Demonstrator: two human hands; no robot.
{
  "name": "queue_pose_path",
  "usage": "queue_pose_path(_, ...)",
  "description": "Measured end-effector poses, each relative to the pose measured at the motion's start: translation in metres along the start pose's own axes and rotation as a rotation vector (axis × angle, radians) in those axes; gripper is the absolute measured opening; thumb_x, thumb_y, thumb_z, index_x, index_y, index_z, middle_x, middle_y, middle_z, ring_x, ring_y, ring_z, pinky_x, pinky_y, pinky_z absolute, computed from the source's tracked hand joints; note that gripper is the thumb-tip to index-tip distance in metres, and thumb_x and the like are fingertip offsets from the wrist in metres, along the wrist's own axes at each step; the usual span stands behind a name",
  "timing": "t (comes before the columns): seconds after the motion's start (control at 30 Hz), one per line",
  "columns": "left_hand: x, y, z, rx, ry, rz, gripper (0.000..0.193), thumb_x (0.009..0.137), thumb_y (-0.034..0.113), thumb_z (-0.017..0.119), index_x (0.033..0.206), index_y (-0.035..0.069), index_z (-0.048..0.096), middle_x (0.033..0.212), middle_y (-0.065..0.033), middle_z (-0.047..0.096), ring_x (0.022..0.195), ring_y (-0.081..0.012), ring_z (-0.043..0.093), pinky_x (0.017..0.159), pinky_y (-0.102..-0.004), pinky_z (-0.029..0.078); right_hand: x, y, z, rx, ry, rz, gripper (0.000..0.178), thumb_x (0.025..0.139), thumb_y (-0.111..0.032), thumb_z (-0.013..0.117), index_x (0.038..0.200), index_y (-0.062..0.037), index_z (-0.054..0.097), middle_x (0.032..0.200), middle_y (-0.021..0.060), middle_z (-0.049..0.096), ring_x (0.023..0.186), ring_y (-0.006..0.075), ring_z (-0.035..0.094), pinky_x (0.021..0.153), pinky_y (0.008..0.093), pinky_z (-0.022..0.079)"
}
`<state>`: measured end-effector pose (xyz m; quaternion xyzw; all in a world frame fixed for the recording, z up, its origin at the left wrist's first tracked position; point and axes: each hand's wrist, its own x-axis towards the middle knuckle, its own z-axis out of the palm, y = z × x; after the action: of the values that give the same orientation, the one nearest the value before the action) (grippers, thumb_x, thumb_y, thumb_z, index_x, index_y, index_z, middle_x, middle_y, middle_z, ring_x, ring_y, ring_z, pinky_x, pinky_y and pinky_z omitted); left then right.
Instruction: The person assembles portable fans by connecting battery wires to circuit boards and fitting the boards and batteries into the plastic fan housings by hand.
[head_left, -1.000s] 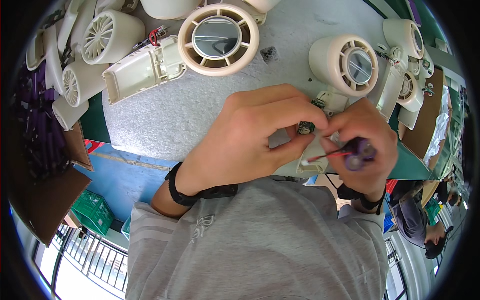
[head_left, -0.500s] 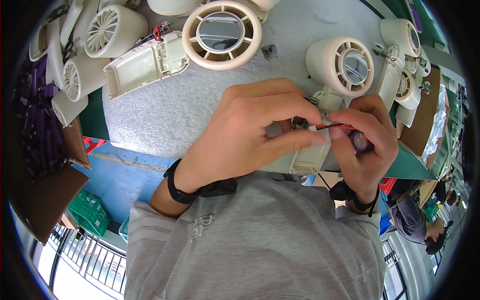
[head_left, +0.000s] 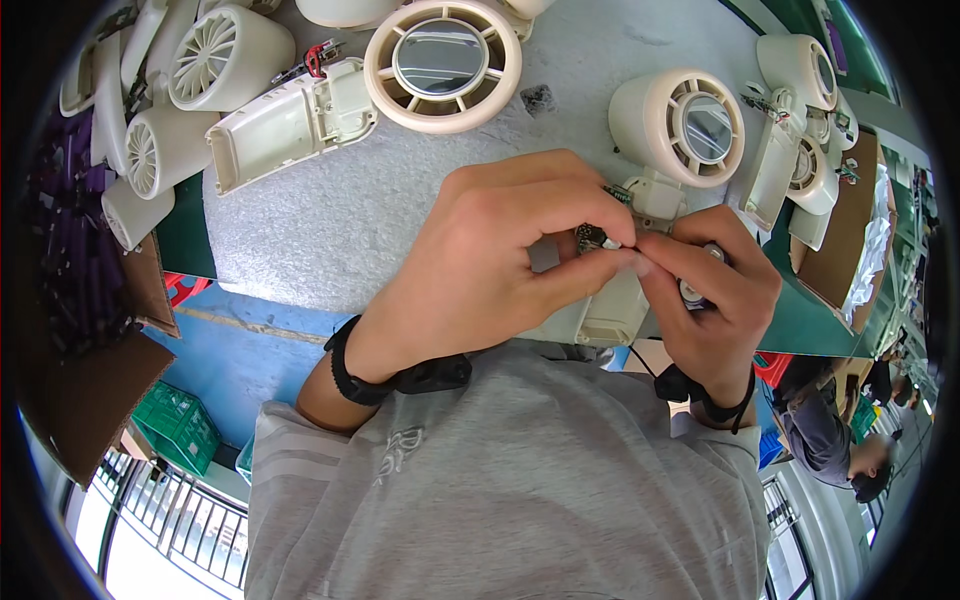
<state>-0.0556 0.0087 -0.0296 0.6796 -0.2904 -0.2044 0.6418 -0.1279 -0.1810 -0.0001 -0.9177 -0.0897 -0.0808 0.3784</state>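
Observation:
Pinched in my left hand (head_left: 500, 250) is a small circuit board (head_left: 590, 237) with a white connector at its edge. The fingertips of my right hand (head_left: 722, 290) are closed and meet the left ones at that connector. A cylindrical battery (head_left: 692, 294) is tucked in the curled fingers of my right hand, mostly hidden. Under both hands lies an open cream handle shell (head_left: 612, 312), joined to a round fan head (head_left: 675, 128) with a silver disc in its grille. My fingers hide the wires and the exact contact at the connector.
Another fan head (head_left: 442, 65) with an open handle (head_left: 290, 130) lies ahead on the foam-covered table (head_left: 300, 235). More fan housings (head_left: 225, 60) pile up at left, above a carton of purple cells (head_left: 70, 230). At right are further fan parts (head_left: 800, 130) and a cardboard box (head_left: 845, 230).
My right hand has shifted left, bringing its fingertips against the left ones. The red and black wires seen before are now covered, and the battery has turned in my right hand.

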Motion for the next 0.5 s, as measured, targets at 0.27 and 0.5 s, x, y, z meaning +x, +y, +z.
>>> queue_pose_path(0.27, 0.0012, 0.0015, -0.0046, -0.096, -0.039, -0.015, 0.034, 0.07, -0.01, 0.074, 0.101, 0.002, 0.068, 0.094, -0.0078, 0.063, 0.084, -0.0145, 0.061, 0.065, -0.0243, 0.051, -0.0049, 0.0016, -0.0071, -0.075, 0.01, -0.059, 0.03, 0.063, 0.004, 0.077, 0.092, -0.0035, 0.074, 0.076, 0.0061, 0.055, 0.061, 0.0146, 0.05, 0.052, 0.0262, 0.036)
queue_pose_path(0.5, -0.0003, 0.0024, -0.0026, -0.218, -0.039, -0.055, 0.042, 0.072, -0.015, 0.068, 0.111, -0.001, 0.065, 0.098, -0.0093, 0.064, 0.093, -0.0162, 0.064, 0.075, -0.026, 0.055, -0.0075, 0.0033, -0.0033, -0.065, 0.011, -0.054, 0.03, 0.063, 0.003, 0.077, 0.092, -0.0038, 0.075, 0.076, 0.0059, 0.055, 0.059, 0.0142, 0.049, 0.051, 0.026, 0.035)
